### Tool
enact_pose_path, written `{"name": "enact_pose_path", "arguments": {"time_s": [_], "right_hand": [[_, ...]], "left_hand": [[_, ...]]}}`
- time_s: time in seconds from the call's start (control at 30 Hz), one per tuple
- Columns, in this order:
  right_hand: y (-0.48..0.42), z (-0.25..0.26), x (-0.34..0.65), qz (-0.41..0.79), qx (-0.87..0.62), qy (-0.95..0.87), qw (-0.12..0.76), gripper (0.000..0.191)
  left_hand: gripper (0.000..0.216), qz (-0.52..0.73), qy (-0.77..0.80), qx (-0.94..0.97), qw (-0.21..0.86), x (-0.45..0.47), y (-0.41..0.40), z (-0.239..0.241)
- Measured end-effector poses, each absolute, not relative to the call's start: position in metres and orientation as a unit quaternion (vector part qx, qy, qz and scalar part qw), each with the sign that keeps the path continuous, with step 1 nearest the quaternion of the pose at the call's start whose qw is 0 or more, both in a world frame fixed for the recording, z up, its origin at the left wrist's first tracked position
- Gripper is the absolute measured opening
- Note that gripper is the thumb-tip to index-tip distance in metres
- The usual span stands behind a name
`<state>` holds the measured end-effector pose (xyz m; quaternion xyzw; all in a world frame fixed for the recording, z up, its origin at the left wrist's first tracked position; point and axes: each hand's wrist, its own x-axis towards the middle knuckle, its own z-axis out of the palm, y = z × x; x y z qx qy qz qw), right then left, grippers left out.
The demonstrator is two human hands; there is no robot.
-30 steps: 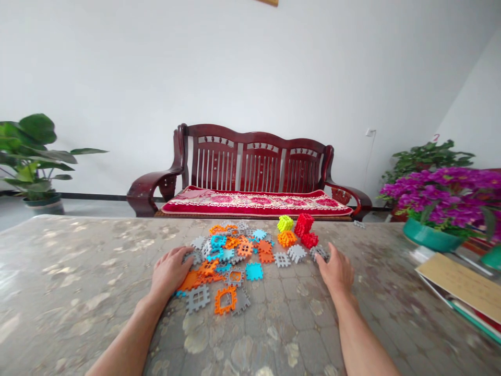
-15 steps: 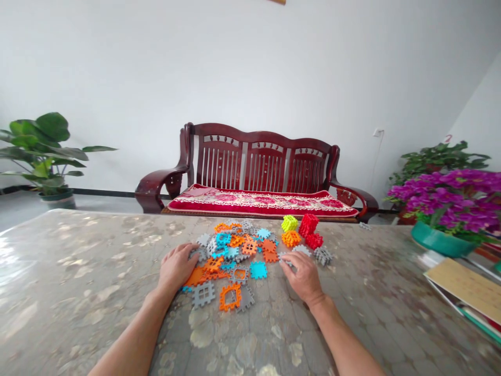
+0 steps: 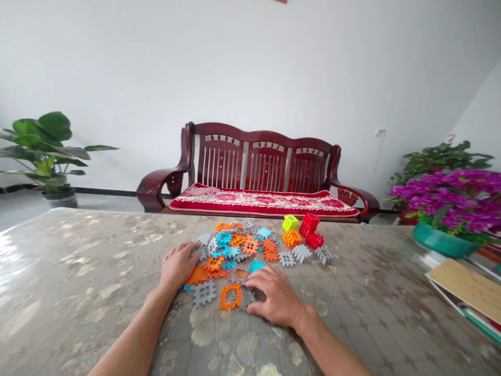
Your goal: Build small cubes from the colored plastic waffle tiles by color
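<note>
A loose pile of interlocking plastic building tiles in orange, blue and grey lies on the table. My left hand (image 3: 178, 267) rests at the pile's left side, fingers laid over its edge beside an orange tile (image 3: 196, 274); it grips nothing visible. My right hand (image 3: 276, 295) is at the near right of the pile, thumb and fingers apart around the right edge of a grey tile (image 3: 246, 299). An orange frame tile (image 3: 230, 296) overlaps that grey one. Nearer my left hand lies a grey window tile (image 3: 204, 293). The right hand partly covers a light blue tile (image 3: 257, 266).
Right of the pile stand stacks of tiles: yellow-green (image 3: 290, 223), orange (image 3: 291, 238), red (image 3: 309, 224) and grey (image 3: 301, 254). A grey window tile (image 3: 287, 259) lies beside them. Purple flowers in a green pot (image 3: 442, 240) and books (image 3: 465, 284) occupy the table's right side.
My right hand has moved left and nearer, from the grey window tile by the stacks to the grey tile at the pile's near edge. My left hand has stayed put.
</note>
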<state>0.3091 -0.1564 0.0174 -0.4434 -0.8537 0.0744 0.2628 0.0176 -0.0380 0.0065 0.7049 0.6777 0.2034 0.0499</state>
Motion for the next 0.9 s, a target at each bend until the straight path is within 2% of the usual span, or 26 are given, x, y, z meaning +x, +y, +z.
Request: {"name": "enact_pose_path", "arguments": {"time_s": [0.17,0.37,0.5,0.67,0.9], "right_hand": [[-0.156,0.015,0.306,0.028,-0.417,-0.875,0.243,0.026],[-0.155,0.016,0.308,0.018,-0.396,-0.881,0.258,0.022],[-0.156,0.018,0.308,0.079,-0.431,-0.841,0.318,0.026],[-0.154,0.016,0.312,0.14,-0.555,-0.709,0.412,0.039],[-0.149,0.011,0.321,0.148,-0.613,-0.672,0.388,0.038]], "left_hand": [[0.041,0.206,0.68,0.702,0.045,0.019,-0.04,0.01],[0.042,0.207,0.679,0.703,0.045,0.02,-0.041,0.01],[0.041,0.208,0.68,0.702,0.046,0.02,-0.04,0.009],[0.041,0.207,0.682,0.699,0.05,0.02,-0.039,0.009],[0.04,0.218,0.68,0.699,0.049,0.018,-0.038,0.007]]}}
